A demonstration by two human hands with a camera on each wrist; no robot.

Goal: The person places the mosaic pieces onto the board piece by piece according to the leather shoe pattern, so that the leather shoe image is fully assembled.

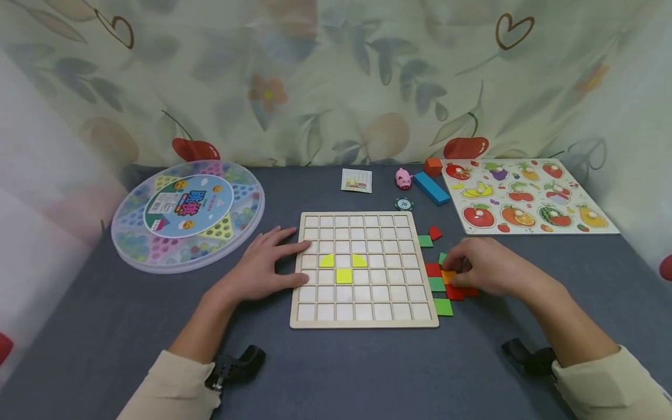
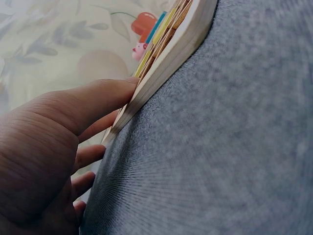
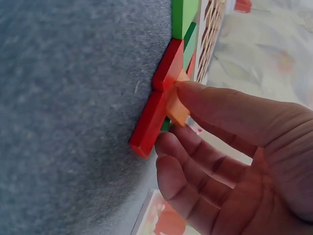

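- Beside the right edge of the wooden grid board (image 1: 364,319), at about 3 o'clock from its centre: small orange tile (image 1: 448,276) among loose red and green tiles (image 1: 437,284), all lying flat on the grey surface (image 1: 336,373).
- Likely light, stiff and thin, with smooth painted faces; probably a little slippery, hardly fragile.
- Best taken by two opposite edges with thumb and fingertip, since the flat face offers little to catch; tilting one edge up first would help.
- Right hand (image 1: 485,269) palm down over the tile cluster, thumb and forefinger closed on the orange tile (image 3: 177,108), one edge of it raised off the red tiles (image 3: 156,117) beneath and beside it; remaining fingers loosely curled underneath.
- Right forearm angled in from about 5 o'clock, wrist low over the surface.
- Left hand (image 1: 265,265) flat and open, fingers straight, resting on the board's left edge at about 9 o'clock, thumb (image 2: 93,103) against the rim (image 2: 171,54); holding nothing, just steadying.
- On the board: three yellow pieces (image 1: 343,267) seated near the middle, other cells bare.
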